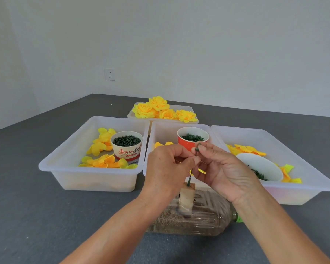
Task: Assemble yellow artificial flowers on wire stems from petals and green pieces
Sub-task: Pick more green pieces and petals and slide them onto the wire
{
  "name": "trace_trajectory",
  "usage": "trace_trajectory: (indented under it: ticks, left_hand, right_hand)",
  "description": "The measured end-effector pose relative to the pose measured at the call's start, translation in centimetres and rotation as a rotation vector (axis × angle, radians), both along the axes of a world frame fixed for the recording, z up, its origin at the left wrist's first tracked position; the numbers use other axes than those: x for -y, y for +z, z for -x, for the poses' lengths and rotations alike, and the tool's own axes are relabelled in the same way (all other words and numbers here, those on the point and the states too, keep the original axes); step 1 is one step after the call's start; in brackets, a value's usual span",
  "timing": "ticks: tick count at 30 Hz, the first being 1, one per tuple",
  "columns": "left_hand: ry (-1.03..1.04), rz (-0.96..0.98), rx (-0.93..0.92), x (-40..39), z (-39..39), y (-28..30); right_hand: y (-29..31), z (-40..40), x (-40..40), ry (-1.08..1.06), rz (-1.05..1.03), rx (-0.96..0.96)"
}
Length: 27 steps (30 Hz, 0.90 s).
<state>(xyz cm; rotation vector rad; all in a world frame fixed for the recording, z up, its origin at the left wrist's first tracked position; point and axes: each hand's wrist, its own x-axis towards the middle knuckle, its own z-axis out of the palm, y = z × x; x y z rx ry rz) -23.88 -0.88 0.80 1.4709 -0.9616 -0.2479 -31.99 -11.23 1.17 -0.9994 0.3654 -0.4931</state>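
A thin green wire stem stands upright in a small wooden block. My left hand pinches the stem partway up. My right hand pinches a small green ring piece at the stem's top. Loose yellow petals lie in the left tray beside a paper cup of dark green pieces. A red cup of green rings stands in the middle tray. Finished yellow flowers fill the far tray.
The wooden block sits on a clear plastic bottle lying on its side with brown grain inside. The right tray holds yellow petals and a white bowl of green pieces. All rest on a grey table; a wall socket is behind.
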Motion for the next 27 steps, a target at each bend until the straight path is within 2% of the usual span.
trace_trajectory:
  ticks: [10, 27]
  left_hand:
    - [-0.015, 0.022, -0.009, 0.15, 0.01, 0.10]
    - [-0.013, 0.003, -0.034, 0.04, 0.24, 0.39]
  right_hand:
    - [-0.06, -0.21, -0.12, 0.032, -0.070, -0.019]
    - [0.29, 0.00, -0.37, -0.002, -0.066, -0.030]
